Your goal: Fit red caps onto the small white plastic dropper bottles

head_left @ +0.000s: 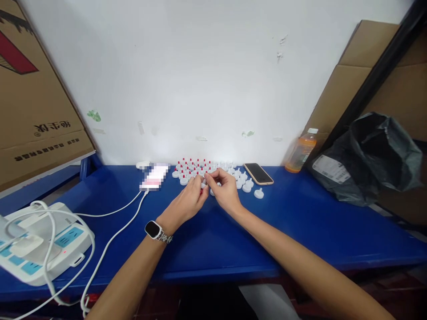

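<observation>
My left hand [192,195] and my right hand [226,190] meet over the middle of the blue table, fingertips pinched together. Between them is a white nozzle cap [203,185], mostly hidden by the fingers. A small red tip cap [206,173] shows at my right thumb and forefinger. More red [201,191] peeks out within my curled left fingers. Behind and to the left stand several white nozzle caps with red tips [183,179]. To the right, several white nozzle caps without red tips [247,187] are grouped, and one loose cap [259,193] sits apart.
A phone [259,174] lies right of the caps; a blurred lit screen [155,177] with a cable is at left. A power strip [43,244] with looped white cables fills the left corner. An orange drink bottle [302,151] and a dark plastic bag [363,155] stand at right.
</observation>
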`<state>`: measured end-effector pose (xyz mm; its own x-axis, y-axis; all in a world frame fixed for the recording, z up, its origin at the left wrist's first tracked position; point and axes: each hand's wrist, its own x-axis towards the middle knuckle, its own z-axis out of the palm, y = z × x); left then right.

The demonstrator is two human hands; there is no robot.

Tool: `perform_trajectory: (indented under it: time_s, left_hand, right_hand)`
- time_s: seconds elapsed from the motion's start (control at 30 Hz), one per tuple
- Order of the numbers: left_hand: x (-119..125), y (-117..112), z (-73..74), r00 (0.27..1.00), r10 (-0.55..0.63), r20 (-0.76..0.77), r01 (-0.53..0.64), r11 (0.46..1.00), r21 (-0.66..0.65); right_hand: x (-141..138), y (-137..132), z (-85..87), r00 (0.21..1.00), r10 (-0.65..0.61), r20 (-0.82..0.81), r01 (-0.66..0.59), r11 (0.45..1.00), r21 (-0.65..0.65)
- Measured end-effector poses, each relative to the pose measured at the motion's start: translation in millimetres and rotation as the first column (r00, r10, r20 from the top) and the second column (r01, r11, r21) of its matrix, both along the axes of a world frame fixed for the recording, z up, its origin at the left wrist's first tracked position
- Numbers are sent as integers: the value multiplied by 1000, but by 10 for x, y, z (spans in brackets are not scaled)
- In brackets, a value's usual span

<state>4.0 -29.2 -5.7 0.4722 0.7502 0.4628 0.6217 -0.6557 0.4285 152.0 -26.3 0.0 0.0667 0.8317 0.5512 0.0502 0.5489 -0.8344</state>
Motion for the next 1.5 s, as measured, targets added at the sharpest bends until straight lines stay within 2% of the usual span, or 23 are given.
perform_trajectory:
  time_s: [0.1, 0.2, 0.3, 0.4, 0.47, 0.53, 0.63, 0.7, 0.77, 0.87, 0.93, 1.0, 1.07, 1.13, 1.23, 1.3, 1.37, 1.43, 1.5]
  left_hand:
    - [7, 23, -20, 1000, -26, 18, 25, 1000, 18]
    - [-24, 52, -16, 997, -40, 67, 43, 998, -35]
    - [-109, 82, 27, 995, 23, 99, -13, 995, -95]
    - [-194, 106, 76, 990, 83, 116, -72, 993, -95]
    - [-220, 119, 90, 989, 98, 112, -89, 993, -79]
    - [-221, 134, 83, 992, 88, 89, -83, 995, -61]
    - [-201, 158, 51, 997, 56, 52, -53, 997, -57]
    - [-190, 168, 33, 998, 47, 41, -45, 997, -64]
    - [-182, 168, 25, 998, 44, 36, -42, 997, -72]
    - [-157, 160, 20, 999, 26, 37, -22, 996, -84]
    - [-112, 163, 10, 999, 6, 41, -2, 996, -86]
    - [-43, 175, -10, 999, -16, 40, 19, 997, -77]
    - [33, 193, -36, 999, -36, 29, 38, 997, -61]
    - [85, 205, -57, 999, -51, 16, 52, 998, -45]
    - [90, 189, -59, 999, -44, 11, 44, 999, -33]
    - [67, 149, -36, 999, -29, 28, 29, 999, -15]
    - [49, 96, -4, 998, -17, 55, 16, 1000, 16]
    - [40, 54, 20, 997, -16, 73, 13, 999, 46]
    - [22, 51, 21, 997, -31, 65, 29, 999, 39]
  right_hand:
    - [20, 38, 10, 999, 14, 45, -15, 1000, 18]
    - [147, 99, 2, 994, -11, 112, 9, 1000, 16]
    - [331, 112, -3, 952, -9, 307, 3, 1000, 19]
    - [458, 90, -2, 807, 92, 583, -112, 994, -1]
    - [484, 94, -9, 683, 89, 725, -146, 989, 16]
    - [481, 128, -27, 598, 7, 802, -101, 993, 67]
    - [470, 207, -65, 550, -88, 831, 14, 995, 96]
    - [491, 246, -74, 571, -90, 816, 48, 996, 76]
    - [549, 258, -54, 628, -102, 771, 74, 995, 72]
    - [700, 234, 14, 681, -187, 708, 164, 981, 102]
    - [804, 201, 46, 642, -251, 724, 238, 963, 123]
    - [872, 160, 44, 561, -286, 777, 308, 943, 125]
    - [890, 121, 8, 483, -290, 826, 377, 921, 103]
    - [876, 92, -37, 451, -255, 855, 424, 904, 47]
    - [837, 76, -73, 511, -186, 839, 414, 909, -50]
    - [791, 71, -65, 620, -207, 757, 385, 921, -64]
    - [701, 66, -47, 770, -248, 588, 340, 939, -50]
    - [564, 63, -37, 900, -190, 393, 225, 973, -45]
    - [412, 70, -39, 958, -47, 283, 64, 997, -52]
